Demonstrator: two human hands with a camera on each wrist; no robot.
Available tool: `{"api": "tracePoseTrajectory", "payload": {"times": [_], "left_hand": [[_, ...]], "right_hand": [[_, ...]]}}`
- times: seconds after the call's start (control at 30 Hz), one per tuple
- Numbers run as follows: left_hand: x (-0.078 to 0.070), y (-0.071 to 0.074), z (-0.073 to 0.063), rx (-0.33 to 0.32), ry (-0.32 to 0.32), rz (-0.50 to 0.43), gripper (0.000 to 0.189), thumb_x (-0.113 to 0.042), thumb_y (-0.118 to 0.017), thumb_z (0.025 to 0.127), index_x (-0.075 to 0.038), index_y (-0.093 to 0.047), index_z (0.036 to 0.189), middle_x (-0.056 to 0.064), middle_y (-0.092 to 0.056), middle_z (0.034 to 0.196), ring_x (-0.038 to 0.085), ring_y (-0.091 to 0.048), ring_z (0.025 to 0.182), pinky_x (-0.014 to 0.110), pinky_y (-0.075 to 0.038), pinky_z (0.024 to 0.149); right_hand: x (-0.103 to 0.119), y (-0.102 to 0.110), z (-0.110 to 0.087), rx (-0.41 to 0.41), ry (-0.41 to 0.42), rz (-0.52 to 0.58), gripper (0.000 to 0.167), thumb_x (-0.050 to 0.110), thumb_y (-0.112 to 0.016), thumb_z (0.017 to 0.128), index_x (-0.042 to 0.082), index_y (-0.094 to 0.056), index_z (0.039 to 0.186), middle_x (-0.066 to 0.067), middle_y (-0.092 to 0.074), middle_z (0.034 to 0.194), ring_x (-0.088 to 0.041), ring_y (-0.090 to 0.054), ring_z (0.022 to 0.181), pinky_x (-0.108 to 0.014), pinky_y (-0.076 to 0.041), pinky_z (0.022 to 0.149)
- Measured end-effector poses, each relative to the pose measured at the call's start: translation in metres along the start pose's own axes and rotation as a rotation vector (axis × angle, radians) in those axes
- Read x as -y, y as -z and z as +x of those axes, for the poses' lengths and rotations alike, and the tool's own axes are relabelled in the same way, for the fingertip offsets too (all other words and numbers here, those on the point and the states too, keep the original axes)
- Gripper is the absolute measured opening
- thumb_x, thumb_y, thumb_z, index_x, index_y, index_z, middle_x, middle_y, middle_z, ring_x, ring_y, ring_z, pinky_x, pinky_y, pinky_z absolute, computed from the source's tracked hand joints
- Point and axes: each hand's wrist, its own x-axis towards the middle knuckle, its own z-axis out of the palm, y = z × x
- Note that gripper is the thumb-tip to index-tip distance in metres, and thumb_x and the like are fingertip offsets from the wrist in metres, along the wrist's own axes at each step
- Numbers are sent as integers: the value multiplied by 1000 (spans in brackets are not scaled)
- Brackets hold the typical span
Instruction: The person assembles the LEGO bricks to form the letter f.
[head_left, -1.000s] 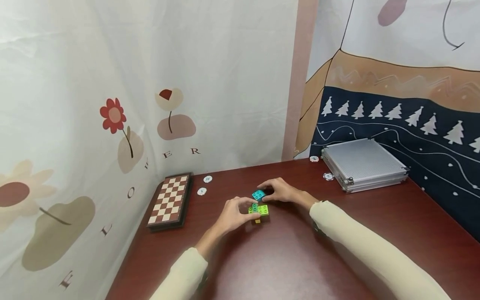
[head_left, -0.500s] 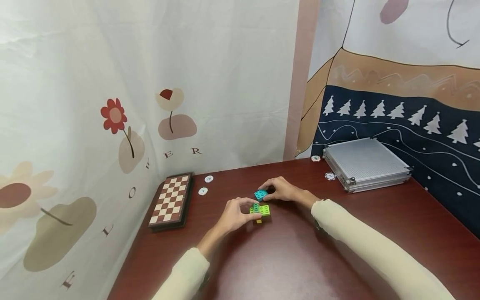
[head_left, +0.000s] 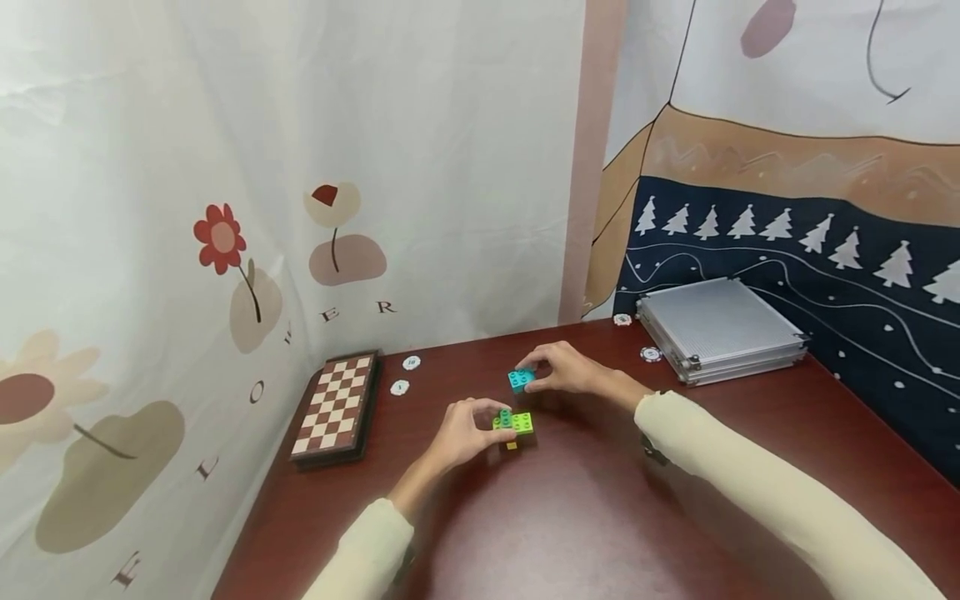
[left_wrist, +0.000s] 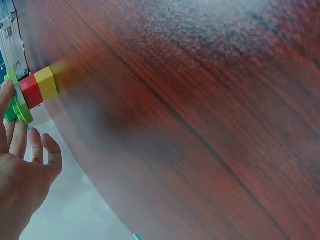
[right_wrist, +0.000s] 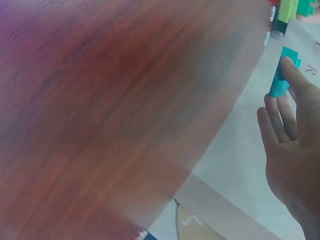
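Note:
My left hand grips a small stack of toy building bricks between thumb and fingers. A lime green brick lies across it, with a darker green brick on top. Below it, the left wrist view shows a red brick, then a yellow brick. Just beyond the stack, my right hand pinches a turquoise brick, studs up. That brick is apart from the stack. In the right wrist view, the thumb presses one side of the turquoise brick.
A chessboard box lies at the left of the dark red table. White poker chips lie beside it. More chips sit near a silver case at the back right. Printed curtains hang behind.
My right hand has moved slightly away with the turquoise brick, widening its gap from the stack. The left hand holds the stack in nearly the same place. The head view has shifted a little.

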Motion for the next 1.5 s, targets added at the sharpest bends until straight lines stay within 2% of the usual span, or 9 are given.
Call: {"api": "tracePoseTrajectory", "payload": {"times": [0.2,0.47,0.57,0.67,0.8,1.0,1.13,1.33,1.5], "left_hand": [[0,1,-2,16,20,-17,37,-36,-90,82,-18,-79,113,-2,-77,104,13,-71,95,34,-58,83],[3,2,-1,23,8,-33,41,-35,-90,82,-11,-79,115,-1,-78,103,14,-73,93,36,-59,83],[4,2,-1,27,11,-38,42,-35,-90,82,-11,-79,114,-1,-78,103,13,-73,93,37,-59,84],[4,2,0,27,10,-30,40,-38,-90,83,-14,-79,113,-2,-78,103,13,-73,92,36,-59,83],[4,2,0,25,11,-22,39,-39,-89,83,-16,-79,112,-2,-77,103,12,-72,91,35,-59,81],[5,2,1,20,21,-24,42,-37,-91,82,-11,-78,113,-1,-77,103,12,-71,91,34,-59,81],[4,2,1,17,16,-24,47,-36,-91,81,-7,-77,115,2,-78,104,13,-72,91,35,-59,81],[2,3,1,9,8,13,46,-39,-91,81,-9,-78,114,-1,-77,104,17,-66,98,41,-55,86],[2,3,1,7,13,20,44,-38,-91,80,-11,-78,112,-3,-77,103,17,-65,99,44,-53,88]], "right_hand": [[12,8,-4,9,-7,21,35,17,-86,88,7,-75,120,-5,-73,112,-35,-69,102,-44,-58,92],[31,12,-10,15,1,31,35,17,-86,88,8,-74,119,-2,-71,109,-29,-68,98,-43,-58,90],[38,12,-13,18,-1,37,37,16,-86,87,8,-74,121,-1,-71,110,-28,-68,98,-42,-59,90],[44,12,-16,28,3,31,39,17,-87,87,9,-74,123,1,-71,110,-26,-68,99,-37,-59,89],[48,10,-18,40,11,36,38,19,-88,86,9,-75,121,3,-70,107,-23,-68,97,-35,-59,88],[53,4,-22,30,42,57,35,17,-88,86,7,-77,117,1,-70,105,-21,-68,94,-43,-60,87],[57,-1,-23,34,63,53,34,16,-87,86,7,-77,117,0,-70,105,-18,-68,93,-42,-60,85],[60,-9,-23,34,76,49,32,20,-87,87,8,-78,116,1,-70,103,-9,-67,91,-41,-60,84],[60,-12,-24,37,69,60,32,20,-87,87,9,-78,116,2,-70,103,-10,-67,91,-39,-61,84]]}}
